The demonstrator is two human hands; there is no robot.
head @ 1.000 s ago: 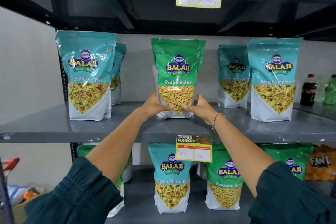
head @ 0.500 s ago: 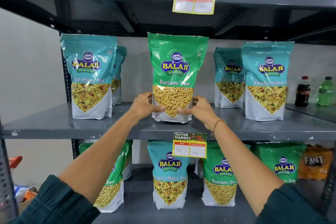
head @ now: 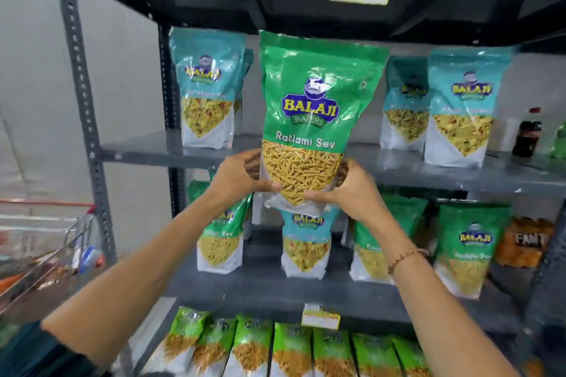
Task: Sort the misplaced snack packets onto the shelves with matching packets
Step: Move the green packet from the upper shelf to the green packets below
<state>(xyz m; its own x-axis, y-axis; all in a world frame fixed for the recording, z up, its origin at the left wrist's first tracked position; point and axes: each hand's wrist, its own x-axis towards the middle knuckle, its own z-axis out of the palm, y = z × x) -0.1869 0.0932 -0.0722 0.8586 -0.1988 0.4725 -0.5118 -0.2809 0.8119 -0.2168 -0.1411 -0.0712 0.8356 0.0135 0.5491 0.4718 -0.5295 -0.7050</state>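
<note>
both hands (head: 242,176) (head: 349,190) grip the green sev packet (head: 309,119) — clear of the teal shelf (head: 459,174). next, i'd guess, down among the green packets (head: 465,251) below.

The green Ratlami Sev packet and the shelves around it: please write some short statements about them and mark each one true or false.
1. Both hands hold the green packet near its bottom. True: the left hand and the right hand grip its lower corners.
2. The packet stands on the middle shelf. False: it is lifted off the shelf, in front of it.
3. The packets left standing on the middle shelf are teal. True.
4. The shelf below holds only teal packets. False: green Ratlami Sev packets stand there, with one teal packet among them.
5. A dark bottle stands at the right end of the middle shelf. True.
</note>
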